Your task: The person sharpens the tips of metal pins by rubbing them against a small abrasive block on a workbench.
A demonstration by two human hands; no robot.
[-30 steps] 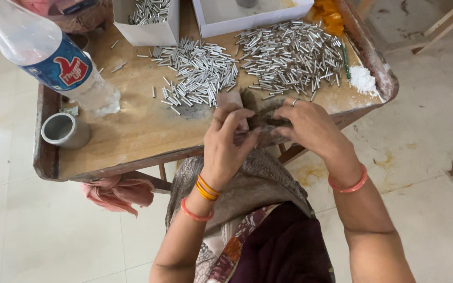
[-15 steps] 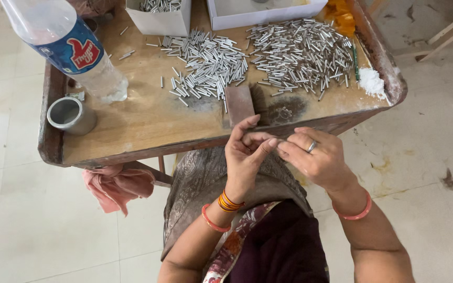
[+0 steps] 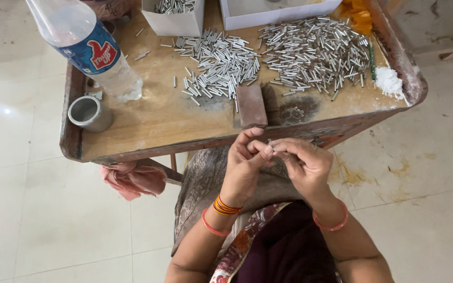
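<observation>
Pinching a small metal piece [image 3: 271, 147] between the fingertips of both hands, just off the near edge of the wooden surface [image 3: 148, 126]; left hand [image 3: 246, 160] and right hand [image 3: 302, 162] meet closed on it, likely for fine fitting. Brown block [image 3: 251, 105] on that surface, nearest the hands. Beyond the block: two heaps of metal tubes [image 3: 268, 57]. Left of the block: metal cup [image 3: 89, 112], plastic bottle [image 3: 87, 47].

Both hands [image 3: 273, 162] together, fingers [image 3: 264, 149] pinched.
</observation>
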